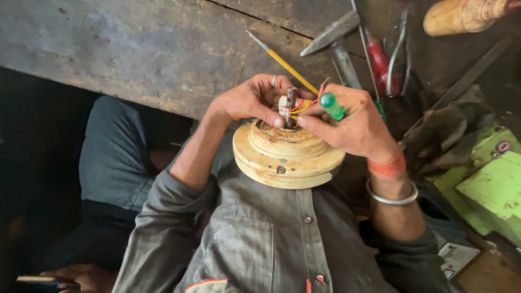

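A round cream-coloured motor housing (287,157) with a central metal shaft (291,100) rests against my chest. My left hand (247,100) grips a small white block (283,106) beside the shaft, where red and yellow wires (304,104) come out. My right hand (355,122) pinches the same spot and holds a green-handled screwdriver (331,106) in its fingers. Both hands meet on top of the housing.
On the worn wooden bench lie a yellow-handled screwdriver (287,66), a hammer (334,35), a red-handled tool (380,62), pliers (399,51) and a wooden piece (461,16). A green metal object (488,184) sits at right. Another person's hand (81,276) shows at bottom left.
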